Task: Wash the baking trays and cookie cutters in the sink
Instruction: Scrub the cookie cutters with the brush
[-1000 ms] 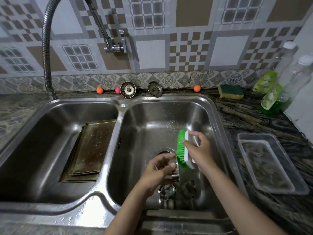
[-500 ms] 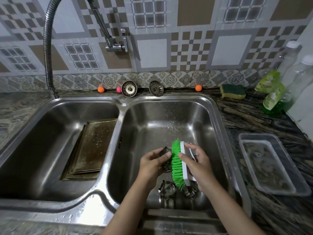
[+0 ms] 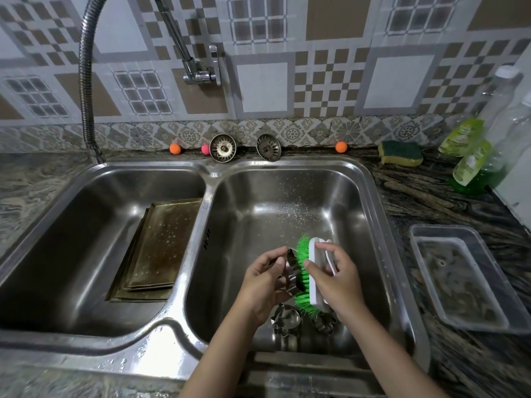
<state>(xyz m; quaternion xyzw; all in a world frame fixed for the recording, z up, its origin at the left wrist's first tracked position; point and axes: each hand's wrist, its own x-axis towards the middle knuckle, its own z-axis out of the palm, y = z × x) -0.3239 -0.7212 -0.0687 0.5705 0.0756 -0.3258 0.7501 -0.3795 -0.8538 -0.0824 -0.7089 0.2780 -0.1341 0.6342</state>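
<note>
Brush point(image 3: 309, 278) slid nearer; right hand point(image 3: 334, 278) gripped it, left hand point(image 3: 265, 282) pinched the cookie cutter point(image 3: 291, 272), mid-scrub; rinsing likely next.

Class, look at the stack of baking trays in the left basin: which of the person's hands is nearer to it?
Left. The left hand is nearer the baking trays, though in the other basin; the right hand is further right.

The brush point(image 3: 305, 278) has bright green bristles on a white back. The sink point(image 3: 214, 175) is bare steel grey. The trays point(image 3: 161, 248) are dull bronze, speckled with pale droplets. The sponge point(image 3: 400, 152) is yellow, topped dark green. The wall tiles point(image 3: 324, 81) carry brown-and-white checks (grey borders). The counter point(image 3: 431, 196) is dark veined stone.
</note>
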